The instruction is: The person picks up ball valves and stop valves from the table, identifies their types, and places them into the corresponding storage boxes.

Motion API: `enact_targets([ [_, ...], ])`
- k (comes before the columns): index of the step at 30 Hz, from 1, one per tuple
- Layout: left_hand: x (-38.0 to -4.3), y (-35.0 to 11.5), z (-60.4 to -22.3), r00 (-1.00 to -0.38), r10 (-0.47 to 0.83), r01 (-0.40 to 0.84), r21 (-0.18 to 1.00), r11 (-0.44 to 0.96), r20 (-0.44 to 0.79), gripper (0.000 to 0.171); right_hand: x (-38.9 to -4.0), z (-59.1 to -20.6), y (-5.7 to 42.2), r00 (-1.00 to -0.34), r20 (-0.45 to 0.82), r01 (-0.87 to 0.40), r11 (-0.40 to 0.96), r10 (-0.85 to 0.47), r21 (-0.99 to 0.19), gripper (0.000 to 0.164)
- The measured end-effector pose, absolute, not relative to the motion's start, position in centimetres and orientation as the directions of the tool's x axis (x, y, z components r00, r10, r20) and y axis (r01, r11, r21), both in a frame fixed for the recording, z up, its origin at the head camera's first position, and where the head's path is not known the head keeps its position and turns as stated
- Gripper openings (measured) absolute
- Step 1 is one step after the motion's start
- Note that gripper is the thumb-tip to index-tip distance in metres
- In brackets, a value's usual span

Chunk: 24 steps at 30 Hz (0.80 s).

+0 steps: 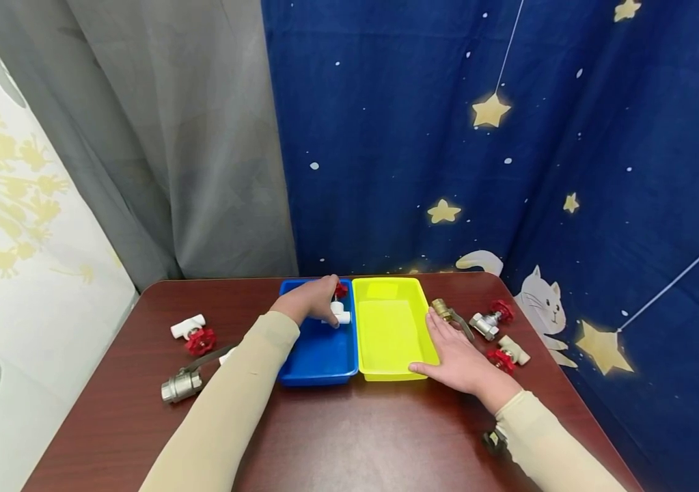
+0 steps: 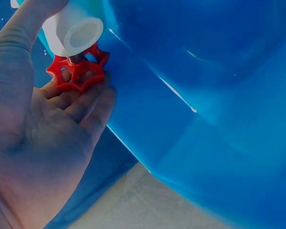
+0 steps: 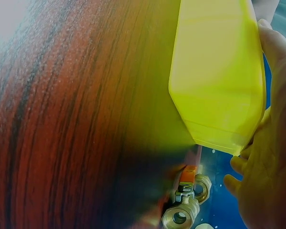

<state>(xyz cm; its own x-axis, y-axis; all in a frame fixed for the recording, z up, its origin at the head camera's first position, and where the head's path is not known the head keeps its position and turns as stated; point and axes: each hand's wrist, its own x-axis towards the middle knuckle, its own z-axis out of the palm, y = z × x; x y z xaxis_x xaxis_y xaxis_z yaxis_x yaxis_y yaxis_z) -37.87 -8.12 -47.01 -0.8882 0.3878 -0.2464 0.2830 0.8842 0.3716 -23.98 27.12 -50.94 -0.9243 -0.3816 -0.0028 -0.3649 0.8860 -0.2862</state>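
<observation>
While the left hand (image 1: 310, 301) grips: fingers and thumb hold a red-wheeled white valve (image 1: 341, 315) over the blue tray (image 1: 326, 353).
Right hand (image 1: 458, 357): fingers straight, touching the yellow tray (image 1: 389, 335), right of the blue tray.

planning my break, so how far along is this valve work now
Little looks done: no set-down valve shows in the blue tray or yellow tray. The left hand grips a white valve with a red wheel at the blue tray. Probably remaining: the silver lever valve, brass valve and other valves on the table.
</observation>
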Motion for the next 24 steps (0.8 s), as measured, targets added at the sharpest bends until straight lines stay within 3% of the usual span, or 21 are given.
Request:
enact_targets([
  [10, -37.34, -8.11, -47.39, -0.89, 0.382, 0.27, 0.385, 0.882, -0.251, 0.103, -23.88, -50.91, 27.1, -0.923, 0.0, -0.369, 0.885, -0.384, -0.284, 0.126],
  [17, -37.2, -7.97, -47.8, -0.891, 0.372, 0.27, 0.356, 0.895, -0.259, 0.093, -23.92, -50.88, 27.18, -0.923, 0.0, -0.369, 0.885, -0.385, -0.283, 0.126],
  [24, -36.83, -7.8, -47.88, -0.898, 0.36, 0.269, 0.332, 0.904, -0.254, 0.094, -23.9, -50.85, 27.17, -0.923, -0.006, -0.367, 0.885, -0.385, -0.285, 0.125],
])
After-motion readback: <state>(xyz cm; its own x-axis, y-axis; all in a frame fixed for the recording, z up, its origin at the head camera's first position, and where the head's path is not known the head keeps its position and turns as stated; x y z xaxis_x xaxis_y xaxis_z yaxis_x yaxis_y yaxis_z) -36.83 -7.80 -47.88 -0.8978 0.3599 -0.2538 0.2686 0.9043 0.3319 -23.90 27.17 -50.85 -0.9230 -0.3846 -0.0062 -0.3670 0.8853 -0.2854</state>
